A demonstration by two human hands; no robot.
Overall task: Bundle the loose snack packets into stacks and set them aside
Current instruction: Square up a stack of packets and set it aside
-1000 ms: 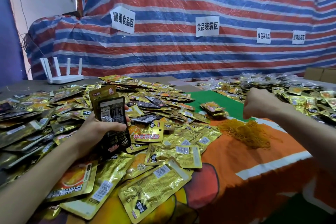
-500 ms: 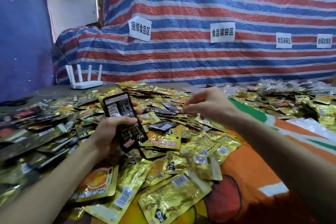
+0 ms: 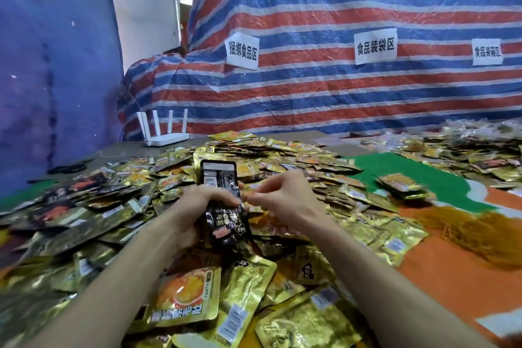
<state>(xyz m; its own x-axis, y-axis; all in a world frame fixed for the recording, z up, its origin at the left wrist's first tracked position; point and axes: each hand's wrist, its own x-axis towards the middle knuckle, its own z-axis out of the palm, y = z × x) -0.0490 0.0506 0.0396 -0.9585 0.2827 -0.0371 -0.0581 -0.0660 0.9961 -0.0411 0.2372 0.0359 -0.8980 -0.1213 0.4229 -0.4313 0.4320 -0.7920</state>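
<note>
A second ago the right hand was a fist over the pile of rubber bands at 3 o'clock. It has since swung in to meet the stack of packets at the centre of the view. That suggests a band is fetched and the wrap is about to begin.

The left hand comes in from 7 o'clock and grips the stack upright, with its fingers curled round the middle and its thumb across the dark front packet. The right hand reaches in from 5 o'clock with its wrist raised. Its thumb and forefinger pinch what looks like a thin orange rubber band at the stack's right edge, though it is too small to be sure.

Loose packets lie heaped from 7 round to 12 o'clock. One finished bundle lies at 2 o'clock.
</note>
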